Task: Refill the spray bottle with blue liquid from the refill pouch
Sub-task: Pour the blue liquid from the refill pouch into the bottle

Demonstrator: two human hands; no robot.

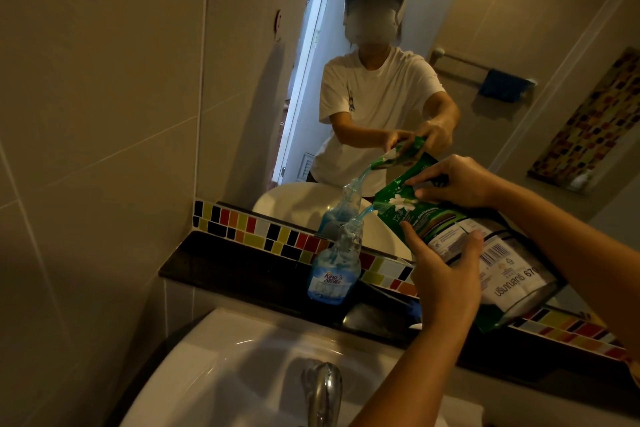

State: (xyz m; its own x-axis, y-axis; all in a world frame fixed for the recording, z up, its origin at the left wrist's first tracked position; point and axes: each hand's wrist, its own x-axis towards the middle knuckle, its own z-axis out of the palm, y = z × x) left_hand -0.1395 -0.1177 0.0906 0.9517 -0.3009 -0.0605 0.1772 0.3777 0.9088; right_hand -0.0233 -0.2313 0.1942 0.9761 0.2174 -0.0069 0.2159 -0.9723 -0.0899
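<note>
Currently both hands grip the refill pouch [460, 236], left hand [446, 274] underneath, right hand [457, 180] on top; spout tilts down-left over the spray bottle [334, 267], upright on the tabletop [242, 267], blue stream entering its neck.

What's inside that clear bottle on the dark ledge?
The clear plastic spray bottle holds blue liquid pooled low down, with a thin blue stream entering its open neck from the green refill pouch. Its label hides part of the level.

Dim, warm cast overall. Daylight enters via the doorway reflected in the wall mirror [398, 45]. Small glare on the white ceramic basin [242, 343]. Wide-angle bends edges; face blurred.
</note>
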